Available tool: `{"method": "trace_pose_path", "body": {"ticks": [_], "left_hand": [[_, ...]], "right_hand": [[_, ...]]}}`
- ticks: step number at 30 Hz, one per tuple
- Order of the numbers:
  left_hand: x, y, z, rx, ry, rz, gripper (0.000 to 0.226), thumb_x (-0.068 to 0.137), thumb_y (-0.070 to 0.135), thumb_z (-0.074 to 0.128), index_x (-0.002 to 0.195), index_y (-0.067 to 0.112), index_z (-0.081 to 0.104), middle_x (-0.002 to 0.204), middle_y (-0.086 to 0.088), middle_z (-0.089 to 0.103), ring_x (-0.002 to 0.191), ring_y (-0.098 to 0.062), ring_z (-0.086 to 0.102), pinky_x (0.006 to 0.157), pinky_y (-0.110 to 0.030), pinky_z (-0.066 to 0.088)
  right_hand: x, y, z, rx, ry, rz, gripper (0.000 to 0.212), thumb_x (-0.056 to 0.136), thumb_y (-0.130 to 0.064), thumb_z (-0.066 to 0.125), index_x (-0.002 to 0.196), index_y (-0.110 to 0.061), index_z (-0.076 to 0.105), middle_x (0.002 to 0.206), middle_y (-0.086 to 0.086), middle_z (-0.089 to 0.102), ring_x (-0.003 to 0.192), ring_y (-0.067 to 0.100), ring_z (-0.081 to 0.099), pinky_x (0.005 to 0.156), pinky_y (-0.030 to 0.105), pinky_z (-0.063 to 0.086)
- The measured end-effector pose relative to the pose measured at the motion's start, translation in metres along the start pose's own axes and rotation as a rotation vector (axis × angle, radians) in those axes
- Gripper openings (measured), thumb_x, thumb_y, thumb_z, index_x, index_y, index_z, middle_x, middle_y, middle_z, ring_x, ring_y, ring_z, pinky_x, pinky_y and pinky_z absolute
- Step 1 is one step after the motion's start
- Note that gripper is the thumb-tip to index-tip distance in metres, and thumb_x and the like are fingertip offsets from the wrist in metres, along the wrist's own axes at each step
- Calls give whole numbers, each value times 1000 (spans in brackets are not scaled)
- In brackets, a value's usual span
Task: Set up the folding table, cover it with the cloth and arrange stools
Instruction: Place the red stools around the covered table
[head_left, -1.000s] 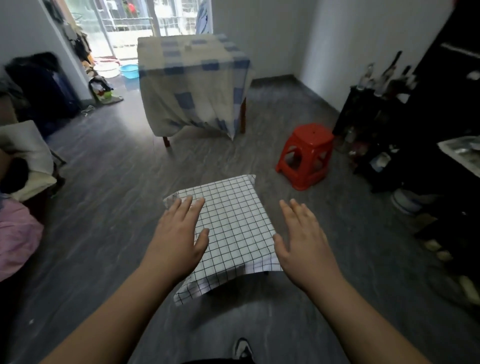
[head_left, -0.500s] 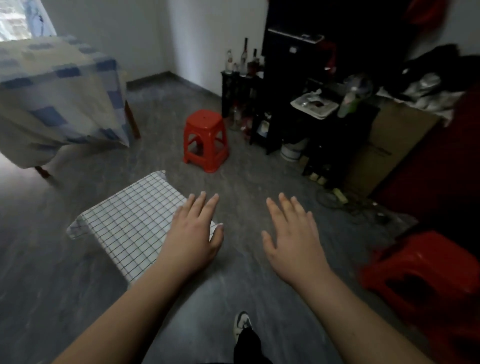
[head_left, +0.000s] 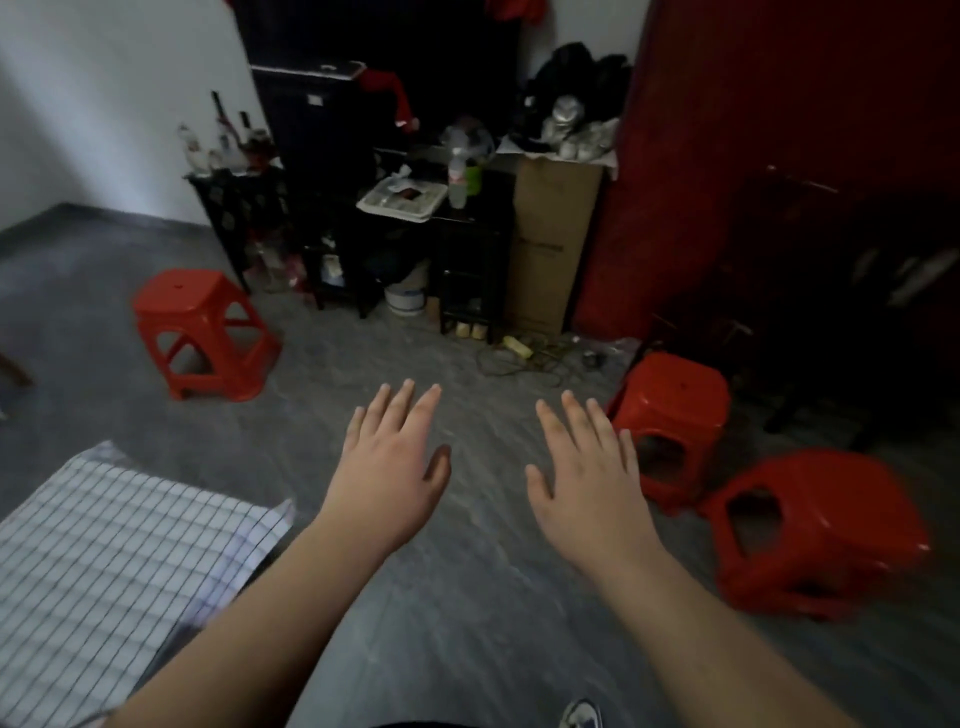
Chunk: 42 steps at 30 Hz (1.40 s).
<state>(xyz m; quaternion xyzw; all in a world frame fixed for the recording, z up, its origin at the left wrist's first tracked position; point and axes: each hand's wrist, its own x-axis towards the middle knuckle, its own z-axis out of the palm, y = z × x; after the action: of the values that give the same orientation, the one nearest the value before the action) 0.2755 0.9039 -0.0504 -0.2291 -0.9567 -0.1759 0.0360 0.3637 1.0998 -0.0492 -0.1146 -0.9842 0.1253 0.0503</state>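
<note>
The small folding table sits low at the lower left under its white black-checked cloth (head_left: 104, 551). My left hand (head_left: 389, 467) hovers flat and open over the grey floor, just right of the cloth's corner, holding nothing. Beside it my right hand (head_left: 587, 483) is open too, fingers spread. One red plastic stool (head_left: 202, 332) stands upright at the left middle. Two more red stools are at the right: one (head_left: 670, 421) just beyond my right hand's fingertips, and a nearer, blurred one (head_left: 810, 530) to its right.
Dark shelving with bottles (head_left: 228, 140), a tray (head_left: 402, 200), a white bucket (head_left: 408, 296) and a tall cardboard box (head_left: 550, 244) line the far wall. A red door (head_left: 779, 156) fills the right. Cables (head_left: 524, 353) trail on the floor. My shoe (head_left: 582, 714) shows at the bottom.
My view has swung to the right: the checked-cloth table slid to the lower left, the large covered table left the frame, and two red stools came into view at the right. Both hands stayed open.
</note>
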Motion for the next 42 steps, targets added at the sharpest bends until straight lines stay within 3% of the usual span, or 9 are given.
{"method": "trace_pose_path", "body": {"ticks": [10, 15, 22, 30, 36, 42], "left_hand": [[127, 189, 102, -32, -118, 170, 67, 98, 45, 41, 155, 29, 9, 164, -1, 10, 151, -21, 1, 122, -43, 9], [177, 247, 147, -72, -162, 185, 67, 97, 45, 42, 155, 28, 13, 163, -2, 15, 151, -22, 5, 122, -43, 12], [265, 274, 209, -95, -227, 175, 66, 97, 45, 43, 154, 29, 15, 162, -2, 16, 150, -23, 7, 121, -45, 15], [412, 293, 317, -147, -339, 143, 66, 96, 41, 47, 154, 22, 22, 161, -7, 22, 150, -26, 13, 121, -44, 19], [512, 308, 413, -131, -458, 153, 73, 89, 55, 29, 153, 22, 20, 160, -12, 22, 148, -30, 18, 118, -46, 25], [563, 321, 560, -151, -514, 79, 71, 96, 40, 46, 155, 29, 8, 164, -8, 7, 148, -31, 15, 116, -48, 27]], "right_hand": [[32, 212, -42, -5, 47, 182, 67, 98, -47, 39, 158, -32, 11, 167, -3, 2, 153, 19, -6, 122, 49, 4], [56, 300, -51, -10, 13, 276, 67, 99, -47, 37, 157, -32, 6, 166, -5, -4, 152, 17, -10, 123, 48, 3], [128, 373, -39, 10, -49, 322, 68, 100, -48, 36, 158, -32, 4, 166, -6, -7, 152, 16, -12, 122, 46, 1], [264, 467, 15, 51, -116, 428, 69, 98, -43, 40, 157, -32, 6, 166, -6, -5, 152, 16, -8, 123, 46, 9], [359, 556, 74, 108, -131, 592, 74, 91, -37, 53, 156, -30, 18, 166, -2, 10, 151, 21, 10, 120, 47, 21], [424, 667, 183, 168, -110, 637, 78, 88, -28, 61, 155, -23, 23, 164, 4, 17, 148, 25, 20, 120, 42, 23]]}}
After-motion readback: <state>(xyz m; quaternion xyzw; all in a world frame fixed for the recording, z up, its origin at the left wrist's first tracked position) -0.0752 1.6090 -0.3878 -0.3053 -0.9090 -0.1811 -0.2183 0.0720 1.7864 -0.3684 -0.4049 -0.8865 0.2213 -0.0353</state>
